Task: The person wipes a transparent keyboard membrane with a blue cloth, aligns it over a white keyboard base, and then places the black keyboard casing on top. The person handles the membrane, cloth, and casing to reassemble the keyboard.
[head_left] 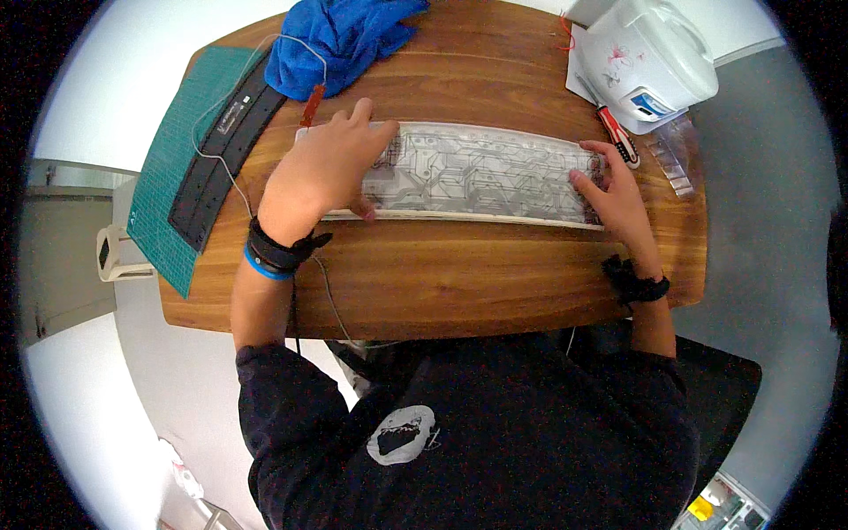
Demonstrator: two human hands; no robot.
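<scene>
A long white keyboard base (pixel 548 221) lies across the middle of the wooden table (pixel 459 274). A clear membrane sheet with printed circuit traces (pixel 477 172) lies on top of it. My left hand (pixel 322 168) rests flat over the sheet's left end, fingers spread and pressing down. At the sheet's right end my right hand (pixel 614 190) presses down with its fingertips. Neither hand grips anything.
A black keyboard frame (pixel 221 150) lies on a green cutting mat (pixel 172 177) at the left. Blue cloth (pixel 340 40) sits at the back. A white rice cooker (pixel 649 57), a red-handled tool (pixel 618 132) and a clear plastic strip (pixel 676 163) are at the right. A thin cable (pixel 234 177) runs over the table.
</scene>
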